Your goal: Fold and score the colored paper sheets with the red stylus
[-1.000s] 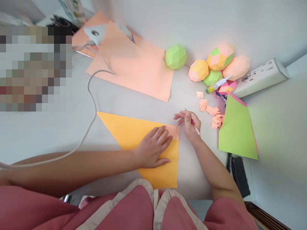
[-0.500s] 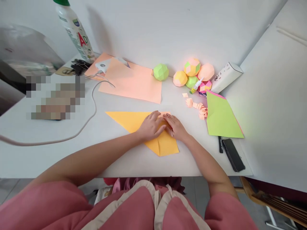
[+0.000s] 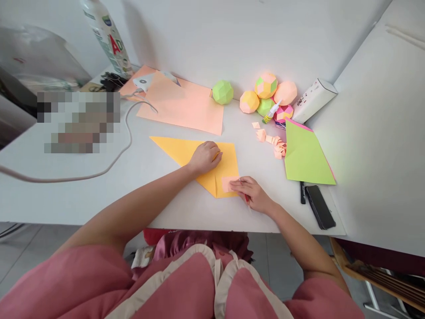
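Note:
A sheet of yellow folded paper [image 3: 227, 160] lies on the table under both hands. My left hand [image 3: 206, 157] rests on its middle with the fingers curled in; whether anything is inside them is hidden. Lower right, a small peach paper piece [image 3: 227, 184] lies on the yellow sheet. My right hand [image 3: 254, 193] has its fingertips on that piece's right side. A slim pen-like tool [image 3: 246, 198] with a red part is held in the same hand, its tips poking out above and below the fingers.
Paper balls [image 3: 249, 102] and a glue bottle [image 3: 271, 111] stand at the back, with peach paper bits [image 3: 279, 148] nearby. Green paper [image 3: 308, 155] and a black phone-like object [image 3: 320, 207] lie right. Peach sheets [image 3: 189, 110] lie behind. A white cable [image 3: 109, 161] crosses the left side.
My right hand has moved down and right, bringing the peach piece to the yellow sheet's lower corner; the red tool now shows. My left hand has curled its fingers. The view has shifted slightly.

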`<state>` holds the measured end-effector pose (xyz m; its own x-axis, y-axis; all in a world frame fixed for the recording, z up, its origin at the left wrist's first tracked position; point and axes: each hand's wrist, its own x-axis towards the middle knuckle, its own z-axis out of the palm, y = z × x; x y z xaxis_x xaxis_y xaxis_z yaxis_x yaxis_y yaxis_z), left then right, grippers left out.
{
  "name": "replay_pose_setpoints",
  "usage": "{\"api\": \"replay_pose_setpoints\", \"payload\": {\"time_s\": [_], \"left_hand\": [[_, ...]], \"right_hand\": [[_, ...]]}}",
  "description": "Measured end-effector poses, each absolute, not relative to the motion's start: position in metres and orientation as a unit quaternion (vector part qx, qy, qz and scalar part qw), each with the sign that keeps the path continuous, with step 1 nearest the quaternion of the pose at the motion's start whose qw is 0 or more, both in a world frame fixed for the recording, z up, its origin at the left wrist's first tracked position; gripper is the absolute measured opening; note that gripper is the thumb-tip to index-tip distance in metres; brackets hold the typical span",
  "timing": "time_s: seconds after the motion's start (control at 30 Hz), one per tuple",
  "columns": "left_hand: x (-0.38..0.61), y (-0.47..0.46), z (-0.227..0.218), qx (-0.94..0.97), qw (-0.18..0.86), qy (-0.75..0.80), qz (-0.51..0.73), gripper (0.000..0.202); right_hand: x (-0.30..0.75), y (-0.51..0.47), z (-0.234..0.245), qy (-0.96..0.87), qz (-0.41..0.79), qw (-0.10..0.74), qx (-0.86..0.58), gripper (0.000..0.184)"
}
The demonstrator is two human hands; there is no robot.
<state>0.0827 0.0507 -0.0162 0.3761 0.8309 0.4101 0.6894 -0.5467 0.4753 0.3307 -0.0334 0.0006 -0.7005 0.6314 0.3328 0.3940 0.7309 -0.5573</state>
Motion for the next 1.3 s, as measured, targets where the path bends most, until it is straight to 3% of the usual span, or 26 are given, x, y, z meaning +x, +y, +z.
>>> {"api": "replay_pose_setpoints", "payload": {"time_s": [0.13, 0.3, 0.47, 0.63, 0.73, 0.97, 1.3], "left_hand": [[0.081, 0.034, -0.009, 0.856, 0.125, 0.4, 0.302, 0.035], [0.075, -0.005, -0.008, 0.896, 0.148, 0.329, 0.26, 0.03], [0.074, -0.014, -0.009, 0.93, 0.122, 0.27, 0.216, 0.031], [0.071, -0.013, -0.009, 0.96, 0.115, 0.193, 0.166, 0.036], [0.068, -0.015, -0.011, 0.959, 0.089, 0.223, 0.15, 0.035], [0.068, -0.014, -0.012, 0.945, 0.113, 0.265, 0.154, 0.033], [0.068, -0.01, -0.009, 0.946, 0.198, 0.18, 0.185, 0.033]], "right_hand": [[0.329, -0.006, 0.004, -0.828, 0.382, 0.238, -0.334, 0.021], [0.33, 0.01, 0.001, -0.802, 0.443, 0.242, -0.32, 0.024], [0.334, 0.007, -0.005, -0.838, 0.358, 0.258, -0.319, 0.023], [0.335, 0.01, -0.006, -0.88, 0.251, 0.216, -0.34, 0.031], [0.335, 0.01, -0.006, -0.885, 0.243, 0.198, -0.343, 0.038], [0.335, 0.008, -0.008, -0.879, 0.237, 0.206, -0.358, 0.036], [0.338, 0.013, -0.008, -0.875, 0.252, 0.21, -0.356, 0.043]]}}
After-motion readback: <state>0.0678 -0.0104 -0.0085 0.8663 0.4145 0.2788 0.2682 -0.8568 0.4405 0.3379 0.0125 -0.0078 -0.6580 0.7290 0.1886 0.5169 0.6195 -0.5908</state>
